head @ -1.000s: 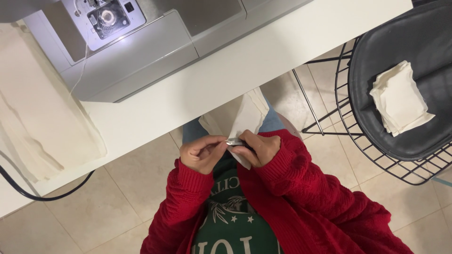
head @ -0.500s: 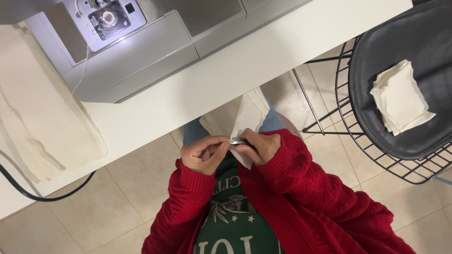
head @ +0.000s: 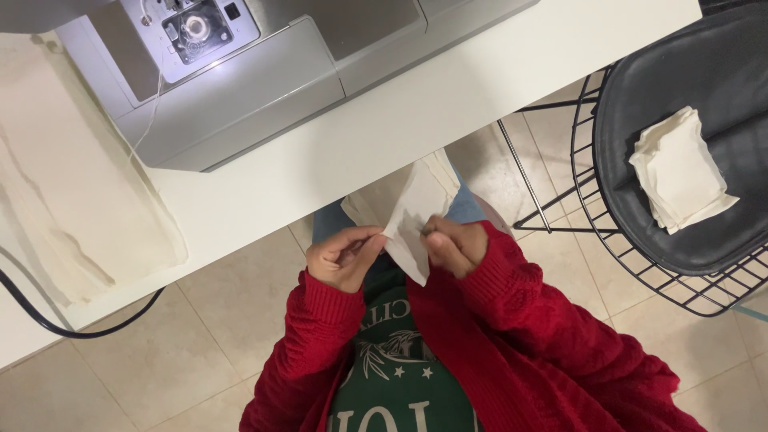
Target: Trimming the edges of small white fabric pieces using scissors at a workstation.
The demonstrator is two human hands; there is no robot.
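Cream cotton fabric piece (head: 410,218) is pinched between both hands, left hand (head: 346,258) and right hand (head: 454,245), below the white table edge (head: 448,120).

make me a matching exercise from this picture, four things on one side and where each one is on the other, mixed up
Things:
1. sewing machine
2. stack of folded cloth squares
3. small cloth piece
4. black cable

Places:
A. on the black chair seat
B. held between the left hand and right hand
C. on the white table
D. hanging off the table's near edge, at the picture's left

Pairs: 1-C, 2-A, 3-B, 4-D
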